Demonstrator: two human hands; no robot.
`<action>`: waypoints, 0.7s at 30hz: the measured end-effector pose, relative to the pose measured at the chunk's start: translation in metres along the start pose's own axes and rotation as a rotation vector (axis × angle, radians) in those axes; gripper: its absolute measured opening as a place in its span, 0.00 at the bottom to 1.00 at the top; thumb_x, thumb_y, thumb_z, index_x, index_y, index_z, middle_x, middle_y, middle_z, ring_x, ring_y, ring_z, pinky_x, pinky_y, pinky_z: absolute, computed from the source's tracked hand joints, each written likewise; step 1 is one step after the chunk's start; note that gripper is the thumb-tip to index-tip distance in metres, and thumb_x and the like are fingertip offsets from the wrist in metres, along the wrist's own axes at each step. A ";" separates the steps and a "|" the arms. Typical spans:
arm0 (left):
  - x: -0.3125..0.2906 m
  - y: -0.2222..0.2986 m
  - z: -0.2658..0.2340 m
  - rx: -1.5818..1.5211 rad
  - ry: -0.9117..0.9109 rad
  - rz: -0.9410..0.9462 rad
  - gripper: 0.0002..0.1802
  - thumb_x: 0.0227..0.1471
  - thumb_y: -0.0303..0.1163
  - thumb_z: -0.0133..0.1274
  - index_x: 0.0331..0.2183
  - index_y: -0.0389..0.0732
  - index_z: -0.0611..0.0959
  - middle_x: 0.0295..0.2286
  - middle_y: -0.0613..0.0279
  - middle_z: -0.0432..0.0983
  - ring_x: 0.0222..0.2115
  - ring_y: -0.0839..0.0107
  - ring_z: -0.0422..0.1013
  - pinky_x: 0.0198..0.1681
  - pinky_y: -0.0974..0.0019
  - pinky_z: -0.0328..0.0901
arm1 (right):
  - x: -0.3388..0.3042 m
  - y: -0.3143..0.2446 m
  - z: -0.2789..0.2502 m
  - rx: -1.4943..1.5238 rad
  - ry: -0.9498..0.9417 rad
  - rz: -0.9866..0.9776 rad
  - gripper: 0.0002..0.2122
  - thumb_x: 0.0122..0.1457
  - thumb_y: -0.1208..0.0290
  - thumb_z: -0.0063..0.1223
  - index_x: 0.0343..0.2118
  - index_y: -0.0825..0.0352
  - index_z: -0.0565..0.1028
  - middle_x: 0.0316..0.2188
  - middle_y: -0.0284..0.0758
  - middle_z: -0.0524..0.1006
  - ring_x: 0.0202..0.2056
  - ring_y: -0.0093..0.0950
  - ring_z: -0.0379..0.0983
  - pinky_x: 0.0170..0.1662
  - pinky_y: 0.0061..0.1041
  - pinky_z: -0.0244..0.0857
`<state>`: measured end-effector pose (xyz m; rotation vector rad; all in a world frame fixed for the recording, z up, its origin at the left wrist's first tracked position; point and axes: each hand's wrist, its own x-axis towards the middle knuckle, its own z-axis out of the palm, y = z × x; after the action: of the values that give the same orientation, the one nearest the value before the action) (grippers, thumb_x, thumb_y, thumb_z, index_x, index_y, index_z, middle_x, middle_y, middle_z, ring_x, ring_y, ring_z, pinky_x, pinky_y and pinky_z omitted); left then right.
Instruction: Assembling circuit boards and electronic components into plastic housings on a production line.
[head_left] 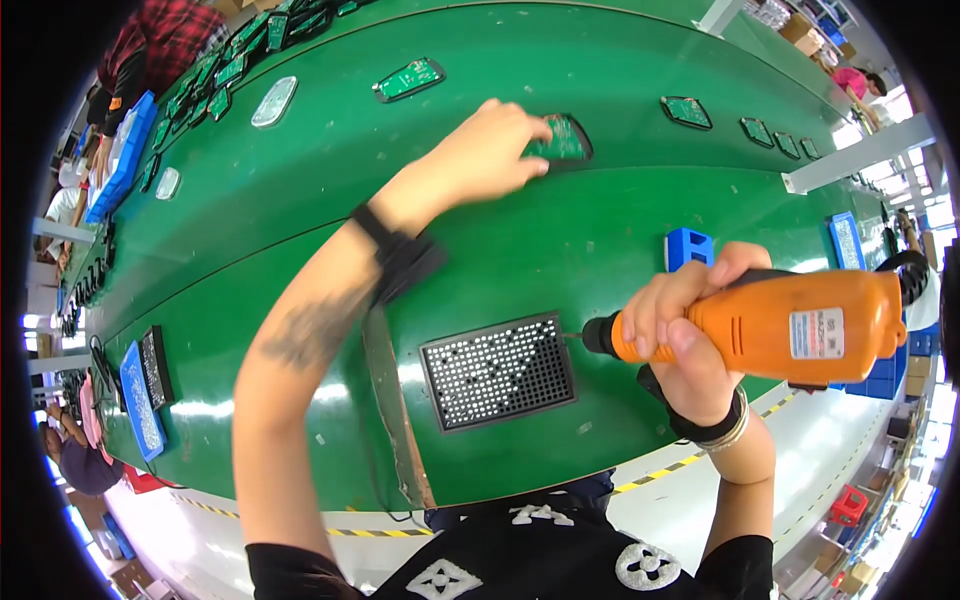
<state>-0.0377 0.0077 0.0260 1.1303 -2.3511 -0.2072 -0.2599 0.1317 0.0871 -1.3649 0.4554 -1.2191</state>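
My left hand (492, 148) reaches out over the green bench, its fingers and thumb closed on the left end of a green circuit board (568, 138) in a dark casing. The fingers are slightly blurred. A black band sits on that wrist. My right hand (690, 320) is wrapped round an orange electric screwdriver (765, 322), which lies nearly level with its bit pointing left. The bit's tip is by the right edge of a black screw tray (565, 395). Pale screws fill many of the tray's holes, while those toward its lower right are dark.
More boards in casings lie along the far strip, one left of centre (410, 79) and another at right (686, 112). Many are piled at far left (215, 80). A blue block (688, 247) stands beyond the screwdriver. White posts (860, 153) rise at right. People work nearby.
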 end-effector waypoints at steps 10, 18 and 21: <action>-0.196 0.210 -0.037 -0.352 -0.441 -0.151 0.20 0.37 0.29 0.58 0.38 0.39 0.76 0.43 0.46 0.63 0.43 0.53 0.61 0.46 0.57 0.60 | 0.000 0.019 0.002 -0.038 -0.049 -0.011 0.16 0.49 0.78 0.45 0.39 0.61 0.54 0.17 0.31 0.63 0.18 0.24 0.63 0.25 0.25 0.63; -0.218 0.236 0.008 -0.270 -0.219 -0.397 0.21 0.37 0.30 0.59 0.38 0.39 0.76 0.45 0.46 0.62 0.44 0.52 0.60 0.47 0.57 0.59 | 0.001 0.023 0.003 -0.053 -0.055 0.000 0.16 0.49 0.79 0.45 0.39 0.61 0.54 0.17 0.31 0.63 0.17 0.24 0.63 0.25 0.25 0.62; -0.220 0.238 0.015 -0.261 -0.107 -0.426 0.20 0.37 0.29 0.59 0.38 0.39 0.76 0.45 0.48 0.62 0.44 0.53 0.61 0.47 0.57 0.58 | 0.000 0.024 0.004 -0.051 -0.112 -0.010 0.16 0.49 0.78 0.45 0.39 0.61 0.54 0.17 0.31 0.63 0.18 0.24 0.63 0.25 0.25 0.62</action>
<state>-0.0951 0.3267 0.0113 1.4999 -2.0652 -0.7175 -0.2478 0.1281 0.0662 -1.4723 0.4040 -1.1390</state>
